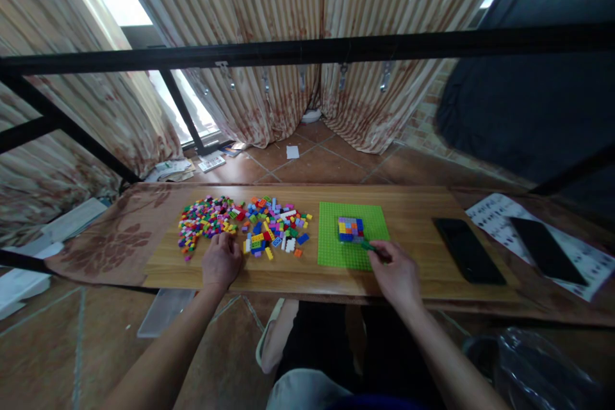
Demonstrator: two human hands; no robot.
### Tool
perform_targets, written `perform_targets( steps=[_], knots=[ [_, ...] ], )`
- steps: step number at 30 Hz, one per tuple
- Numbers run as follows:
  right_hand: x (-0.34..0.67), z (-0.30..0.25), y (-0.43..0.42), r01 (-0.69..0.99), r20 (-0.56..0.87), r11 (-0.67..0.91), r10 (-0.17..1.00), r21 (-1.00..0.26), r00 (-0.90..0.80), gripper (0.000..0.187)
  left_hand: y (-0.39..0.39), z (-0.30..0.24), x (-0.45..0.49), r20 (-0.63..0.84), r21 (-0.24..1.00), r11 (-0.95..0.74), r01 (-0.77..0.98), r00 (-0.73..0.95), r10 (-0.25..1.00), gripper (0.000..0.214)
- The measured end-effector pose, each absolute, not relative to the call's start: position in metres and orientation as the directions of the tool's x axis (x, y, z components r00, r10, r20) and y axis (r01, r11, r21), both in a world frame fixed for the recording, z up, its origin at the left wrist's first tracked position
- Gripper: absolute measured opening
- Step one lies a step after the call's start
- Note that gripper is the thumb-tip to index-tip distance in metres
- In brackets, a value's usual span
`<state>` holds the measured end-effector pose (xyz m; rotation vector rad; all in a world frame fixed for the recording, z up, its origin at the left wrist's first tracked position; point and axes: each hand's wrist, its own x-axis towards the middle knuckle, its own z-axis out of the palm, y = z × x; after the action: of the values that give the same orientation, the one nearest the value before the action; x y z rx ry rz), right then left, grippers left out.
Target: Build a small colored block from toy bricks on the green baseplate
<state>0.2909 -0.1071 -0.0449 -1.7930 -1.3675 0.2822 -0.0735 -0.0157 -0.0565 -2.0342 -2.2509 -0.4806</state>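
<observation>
A green baseplate (331, 250) lies on the wooden tabletop (413, 218) with a small block of multicoloured bricks (350, 229) built on it. My right hand (396, 275) is at the plate's near right corner, its fingers pinched on a small green brick (368, 246) just beside the block. My left hand (221, 259) rests curled on the table at the near edge of a pile of small bright bricks (204, 221). A second pile of larger bricks (276, 224) lies between that hand and the plate.
Two dark phones (468, 250) (545, 248) lie at the right, the far one on a printed sheet (494, 210). A black metal frame bar (307, 50) crosses above the table. Curtains hang behind; papers lie on the tiled floor.
</observation>
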Motion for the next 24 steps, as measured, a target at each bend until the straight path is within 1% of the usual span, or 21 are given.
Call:
perform_targets(
  steps=[2, 4, 6, 9, 13, 16, 19, 24],
  knots=[
    [0.310, -0.051, -0.111, 0.787, 0.372, -0.065, 0.856, -0.613, 0.360, 0.022, -0.016, -0.055, -0.073, 0.254, 0.179, 0.083, 0.980, -0.127, 0.959, 0.022],
    [0.321, -0.058, -0.114, 0.857, 0.411, -0.030, 0.869, -0.515, 0.277, 0.025, -0.016, -0.055, -0.073, 0.251, 0.175, 0.091, 0.980, -0.134, 0.959, 0.022],
    [0.325, -0.065, -0.118, 0.884, 0.409, 0.033, 0.894, -0.467, 0.182, 0.026, -0.016, -0.055, -0.073, 0.252, 0.170, 0.092, 0.981, -0.133, 0.958, 0.022],
    [0.325, -0.070, -0.122, 0.871, 0.385, 0.087, 0.915, -0.483, 0.122, 0.025, -0.015, -0.055, -0.074, 0.259, 0.157, 0.079, 0.984, -0.118, 0.959, 0.022],
    [0.332, -0.069, -0.119, 0.846, 0.347, 0.033, 0.920, -0.532, 0.182, 0.031, -0.016, -0.054, -0.073, 0.258, 0.151, 0.088, 0.985, -0.125, 0.958, 0.024],
    [0.340, -0.068, -0.113, 0.862, 0.296, -0.009, 0.937, -0.506, 0.184, 0.035, -0.016, -0.052, -0.071, 0.242, 0.152, 0.105, 0.983, -0.140, 0.960, 0.025],
    [0.346, -0.068, -0.108, 0.876, 0.251, -0.007, 0.957, -0.482, 0.146, 0.032, -0.016, -0.051, -0.071, 0.240, 0.154, 0.104, 0.983, -0.140, 0.961, 0.025],
    [0.341, -0.061, -0.094, 0.863, 0.255, 0.002, 0.956, -0.506, 0.148, 0.030, -0.015, -0.052, -0.071, 0.235, 0.154, 0.110, 0.982, -0.145, 0.961, 0.026]
  ],
)
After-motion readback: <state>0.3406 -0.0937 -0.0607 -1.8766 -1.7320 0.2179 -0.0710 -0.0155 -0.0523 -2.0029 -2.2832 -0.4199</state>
